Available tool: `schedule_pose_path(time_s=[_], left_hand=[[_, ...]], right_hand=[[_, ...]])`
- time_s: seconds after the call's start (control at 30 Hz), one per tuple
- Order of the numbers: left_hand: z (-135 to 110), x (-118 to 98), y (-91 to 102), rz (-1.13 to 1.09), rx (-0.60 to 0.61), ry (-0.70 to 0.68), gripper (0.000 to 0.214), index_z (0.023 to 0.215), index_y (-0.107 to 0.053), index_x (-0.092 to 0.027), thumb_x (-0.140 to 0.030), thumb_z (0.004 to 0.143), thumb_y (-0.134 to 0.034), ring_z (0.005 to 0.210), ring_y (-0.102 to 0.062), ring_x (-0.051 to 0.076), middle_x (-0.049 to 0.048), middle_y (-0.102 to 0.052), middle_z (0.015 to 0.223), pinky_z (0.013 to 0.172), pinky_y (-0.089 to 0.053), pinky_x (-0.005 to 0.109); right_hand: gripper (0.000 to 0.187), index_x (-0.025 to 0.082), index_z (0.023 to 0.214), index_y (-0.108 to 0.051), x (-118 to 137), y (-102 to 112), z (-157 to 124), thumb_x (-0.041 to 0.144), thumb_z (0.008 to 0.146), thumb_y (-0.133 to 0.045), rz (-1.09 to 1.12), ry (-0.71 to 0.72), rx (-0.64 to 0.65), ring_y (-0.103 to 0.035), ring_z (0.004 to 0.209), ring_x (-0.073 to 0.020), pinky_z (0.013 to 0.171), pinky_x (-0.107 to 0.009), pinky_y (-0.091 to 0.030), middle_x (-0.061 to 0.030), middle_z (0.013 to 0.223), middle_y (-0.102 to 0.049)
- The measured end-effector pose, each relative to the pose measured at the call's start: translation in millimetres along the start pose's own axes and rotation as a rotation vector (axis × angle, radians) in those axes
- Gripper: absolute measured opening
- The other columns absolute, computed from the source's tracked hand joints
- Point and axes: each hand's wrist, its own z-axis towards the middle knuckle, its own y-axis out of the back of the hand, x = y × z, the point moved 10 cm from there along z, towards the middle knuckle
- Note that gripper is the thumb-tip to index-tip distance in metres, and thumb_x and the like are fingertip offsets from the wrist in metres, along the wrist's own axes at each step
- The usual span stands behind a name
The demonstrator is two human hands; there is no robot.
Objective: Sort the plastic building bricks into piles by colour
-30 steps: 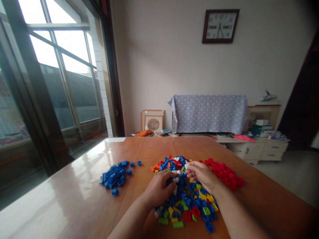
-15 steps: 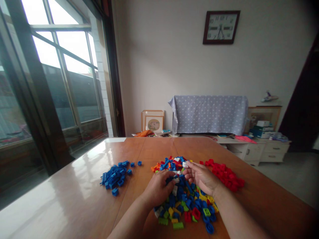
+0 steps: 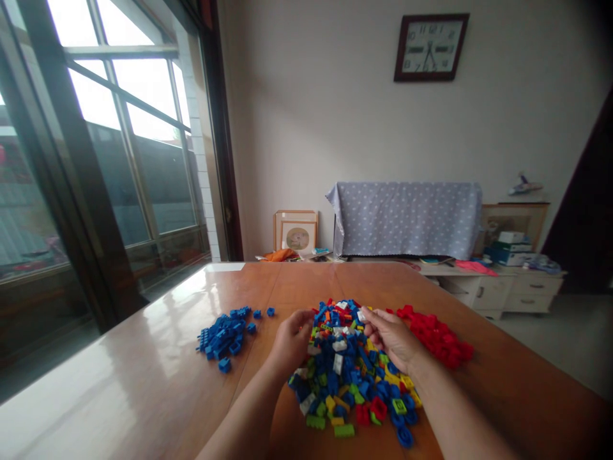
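A heap of mixed coloured toy bricks [image 3: 352,374] lies on the wooden table [image 3: 143,377] in front of me. My left hand [image 3: 290,338] rests at the heap's far left edge, fingers curled against the bricks. My right hand [image 3: 390,335] is at the heap's far right side with fingers pinched; a small white brick [image 3: 361,315] shows at its fingertips. A pile of only blue bricks [image 3: 225,335] sits to the left. A pile of only red bricks [image 3: 438,335] sits to the right, just beyond my right hand.
Large windows [image 3: 96,160] run along the left. Behind the table stand a cloth-covered cabinet [image 3: 405,217], a picture frame [image 3: 295,233] on the floor and a low white drawer unit [image 3: 498,287] with boxes. A clock [image 3: 430,46] hangs on the wall.
My left hand has moved from the middle of the heap to its far left edge. The orange bricks at that edge are now pushed into the heap. My right hand stays about where it was.
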Motion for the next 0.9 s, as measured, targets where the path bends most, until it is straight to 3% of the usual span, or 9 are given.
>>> schedule_pose_path(time_s=[0.2, 0.4, 0.5, 0.67, 0.8, 0.9], left_hand=[[4, 27, 32.0, -0.018, -0.201, 0.193, 0.031, 0.098, -0.070, -0.012, -0.030, 0.077, -0.057, 0.091, -0.067, 0.023, 0.0113, -0.073, 0.097, 0.081, -0.050, 0.033], [1, 40, 41.4, -0.014, -0.240, 0.305, 0.035, 0.104, -0.067, -0.009, -0.026, 0.077, -0.053, 0.085, -0.066, 0.022, 0.0143, -0.071, 0.099, 0.075, -0.050, 0.032], [1, 41, 40.5, -0.006, -0.229, 0.329, 0.036, 0.105, -0.066, -0.009, -0.027, 0.077, -0.054, 0.082, -0.065, 0.020, 0.0134, -0.070, 0.097, 0.072, -0.049, 0.029], [0, 49, 43.7, 0.062, -0.212, 0.363, 0.028, 0.097, -0.068, -0.013, -0.028, 0.076, -0.057, 0.071, -0.063, 0.019, 0.0095, -0.070, 0.087, 0.062, -0.045, 0.026], [1, 50, 46.4, 0.342, -0.130, 0.319, 0.013, 0.077, -0.067, -0.018, -0.029, 0.073, -0.060, 0.065, -0.059, 0.019, 0.0041, -0.066, 0.067, 0.057, -0.037, 0.025], [-1, 51, 37.2, 0.502, -0.024, 0.302, 0.014, 0.073, -0.065, -0.019, -0.032, 0.073, -0.062, 0.061, -0.056, 0.017, 0.0022, -0.064, 0.062, 0.055, -0.033, 0.024]], right_hand=[[0.041, 0.018, 0.083, -0.062, -4, 11, 6, 0.057, 0.077, -0.070, -0.065, 0.020, -0.077, -0.046, 0.043, -0.0060, 0.036, -0.016, -0.026, 0.0021, 0.061, -0.059], [0.037, 0.019, 0.099, -0.065, -4, 16, 11, 0.049, 0.078, -0.072, -0.036, 0.066, -0.100, -0.065, 0.064, -0.0144, 0.048, -0.020, -0.045, -0.0052, 0.078, -0.071], [0.036, 0.020, 0.103, -0.066, -3, 22, 12, 0.046, 0.078, -0.071, -0.020, 0.083, -0.137, -0.066, 0.067, -0.0149, 0.051, -0.021, -0.047, -0.0055, 0.082, -0.071], [0.033, 0.019, 0.097, -0.066, 8, 38, 8, 0.045, 0.077, -0.070, -0.058, 0.128, -0.245, -0.058, 0.057, -0.0114, 0.045, -0.019, -0.038, -0.0024, 0.073, -0.067], [0.032, 0.019, 0.095, -0.066, 24, 43, 0, 0.047, 0.078, -0.066, -0.116, 0.189, -0.320, -0.054, 0.055, -0.0105, 0.046, -0.019, -0.036, -0.0005, 0.070, -0.063], [0.035, 0.019, 0.095, -0.066, 33, 41, -5, 0.050, 0.080, -0.063, -0.189, 0.245, -0.345, -0.054, 0.056, -0.0117, 0.050, -0.021, -0.041, -0.0006, 0.070, -0.063]])
